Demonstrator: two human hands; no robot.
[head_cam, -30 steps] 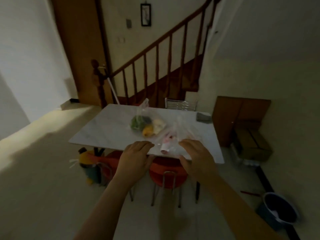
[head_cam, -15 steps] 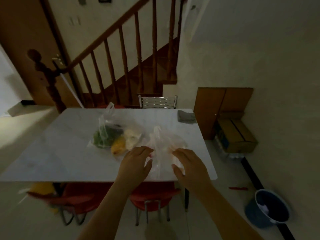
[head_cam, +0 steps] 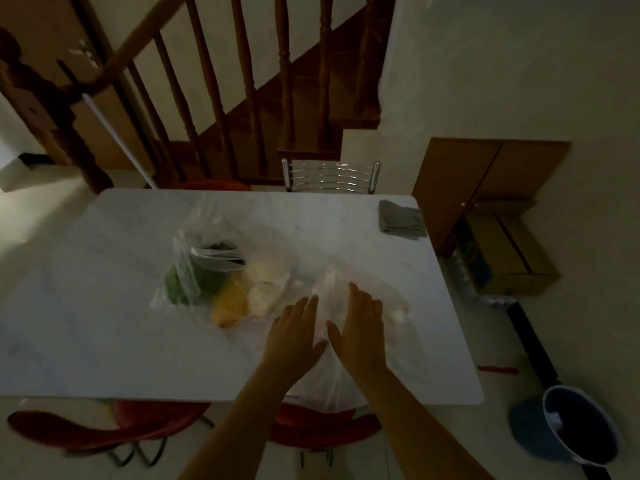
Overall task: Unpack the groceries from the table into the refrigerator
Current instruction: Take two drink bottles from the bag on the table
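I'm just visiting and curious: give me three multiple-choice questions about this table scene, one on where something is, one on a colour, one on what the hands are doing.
1. Where does the folded grey cloth lie on the white table?
A. far right corner
B. near left corner
C. inside a bag

2. What colour are the chair seats under the near edge?
A. blue
B. red
C. white

3. How are the left hand and right hand?
A. clenched in fists
B. gripping the cloth
C. fingers straight, on the near clear plastic bag

Answers: 1 A, the cloth sits by the far right edge. 2 B, both seats show red. 3 C, both hands lie flat on the bag.
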